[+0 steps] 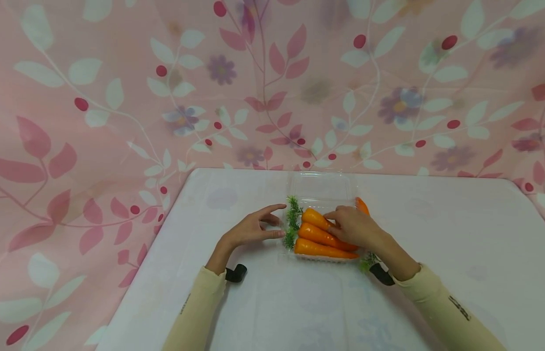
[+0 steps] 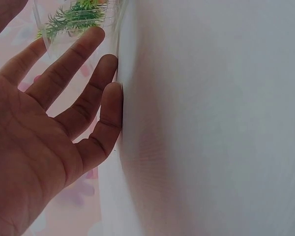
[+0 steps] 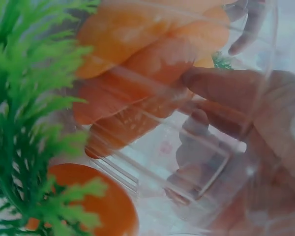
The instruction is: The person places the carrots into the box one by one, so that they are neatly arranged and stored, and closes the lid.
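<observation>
A clear plastic clamshell box lies with its lid folded back. Three orange carrots lie side by side in it, green leafy tops to the left. My right hand reaches in from the right and pinches the farthest carrot between thumb and fingers; the right wrist view shows this through the clear wall. My left hand is beside the box's left wall, fingers spread and holding nothing. In the left wrist view its little finger is down at the white tabletop, near the leafy tops.
Another carrot lies right of the box, partly behind my right hand. Its green leaves loom large in the right wrist view. The white-covered table meets a pink floral curtain at the back.
</observation>
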The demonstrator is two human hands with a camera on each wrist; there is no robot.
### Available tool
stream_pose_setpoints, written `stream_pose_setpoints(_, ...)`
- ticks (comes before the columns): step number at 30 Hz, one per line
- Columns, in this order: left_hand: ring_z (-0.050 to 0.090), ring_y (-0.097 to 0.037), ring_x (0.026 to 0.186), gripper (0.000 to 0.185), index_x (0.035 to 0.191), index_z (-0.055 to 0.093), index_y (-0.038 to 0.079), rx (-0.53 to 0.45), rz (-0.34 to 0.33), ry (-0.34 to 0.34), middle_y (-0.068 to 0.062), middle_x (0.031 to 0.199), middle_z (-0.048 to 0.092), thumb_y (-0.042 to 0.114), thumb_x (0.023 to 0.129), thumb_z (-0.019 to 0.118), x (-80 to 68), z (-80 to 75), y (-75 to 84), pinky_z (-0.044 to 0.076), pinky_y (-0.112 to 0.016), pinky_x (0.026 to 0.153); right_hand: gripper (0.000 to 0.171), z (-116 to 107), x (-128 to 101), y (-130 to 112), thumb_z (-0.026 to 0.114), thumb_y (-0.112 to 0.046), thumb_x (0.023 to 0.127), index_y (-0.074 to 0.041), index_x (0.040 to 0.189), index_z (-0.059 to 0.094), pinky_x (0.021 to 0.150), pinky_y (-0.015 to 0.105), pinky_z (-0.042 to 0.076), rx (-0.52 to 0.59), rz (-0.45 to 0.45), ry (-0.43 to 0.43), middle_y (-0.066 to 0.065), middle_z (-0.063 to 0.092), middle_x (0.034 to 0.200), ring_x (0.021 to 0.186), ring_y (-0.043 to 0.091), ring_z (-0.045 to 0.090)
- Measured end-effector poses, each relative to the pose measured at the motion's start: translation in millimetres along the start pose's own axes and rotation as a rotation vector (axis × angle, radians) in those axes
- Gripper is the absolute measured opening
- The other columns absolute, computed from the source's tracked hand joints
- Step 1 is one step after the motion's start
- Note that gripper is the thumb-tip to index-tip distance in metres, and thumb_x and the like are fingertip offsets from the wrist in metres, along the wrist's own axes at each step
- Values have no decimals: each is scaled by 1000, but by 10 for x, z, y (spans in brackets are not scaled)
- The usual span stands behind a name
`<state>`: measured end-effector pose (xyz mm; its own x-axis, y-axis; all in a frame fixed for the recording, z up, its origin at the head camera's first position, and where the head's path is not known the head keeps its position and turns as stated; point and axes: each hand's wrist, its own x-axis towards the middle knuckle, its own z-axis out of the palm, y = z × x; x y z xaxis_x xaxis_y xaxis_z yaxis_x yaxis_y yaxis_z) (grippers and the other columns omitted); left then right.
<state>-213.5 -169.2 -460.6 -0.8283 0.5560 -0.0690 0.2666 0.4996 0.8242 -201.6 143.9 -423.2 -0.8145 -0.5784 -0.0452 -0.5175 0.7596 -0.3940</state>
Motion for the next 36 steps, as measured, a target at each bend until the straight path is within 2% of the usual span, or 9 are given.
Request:
stream_pose_setpoints(5, 58, -13, 115, 78, 153, 38, 29, -5, 6, -6, -1, 123, 64, 44, 86, 76, 2, 3, -9, 49, -38, 93, 31, -6, 16, -13, 69, -13, 92, -3, 121, 70, 58, 27, 41, -27, -38, -2, 0, 55, 80, 64, 15, 45)
stream_pose_setpoints(8, 58, -13, 116, 78, 153, 38, 29, -4, 10, -9, -1, 123, 64, 43, 86, 76, 2, 6, -11, 50, -39, 93, 29, -6, 24, -25, 68, -14, 93, -2, 120, 69, 63, 30, 45, -60, -44, -14, 1, 58, 82, 67, 16, 47)
stream_pose_setpoints(12, 58, -13, 116, 79, 153, 38, 29, -2, 11, -3, 0, 123, 64, 43, 86, 76, -3, 6, -15, 50, -40, 93, 31, -4, 28, -27, 65, -16, 96, -3, 123, 67, 71, 34, 49, -95, -25, -49, 2, 57, 83, 70, 18, 49)
stream_pose_setpoints(15, 58, -12, 116, 78, 153, 38, 30, 2, 4, -1, 2, 123, 64, 44, 86, 76, -3, 7, -22, 50, -39, 93, 32, -7, 27, -16, 64, -16, 96, -3, 125, 66, 71, 35, 49, -95, -14, -69, 2, 55, 83, 71, 19, 48)
stream_pose_setpoints(27, 58, -13, 116, 77, 153, 38, 30, 5, 7, -5, 0, 123, 64, 42, 86, 76, 0, 9, -7, 50, -38, 93, 34, -65, -13, 20, 63, -18, 97, -2, 127, 65, 69, 31, 49, -15, -1, -75, 3, 59, 92, 73, 15, 50)
stream_pose_setpoints(31, 58, -13, 116, 77, 153, 38, 30, 9, 7, -3, 0, 123, 64, 42, 87, 75, 5, 12, -15, 50, -38, 93, 39, -150, -61, 42, 64, -21, 96, -5, 130, 63, 67, 31, 48, 46, 31, -54, 1, 57, 93, 75, 15, 51)
stream_pose_setpoints(36, 58, -12, 116, 77, 153, 38, 30, 6, 3, -4, 0, 123, 64, 41, 86, 76, 10, 12, -23, 49, -38, 94, 40, -242, -116, 108, 68, -24, 94, -6, 130, 64, 67, 32, 47, 64, 35, -13, 1, 57, 94, 78, 17, 51)
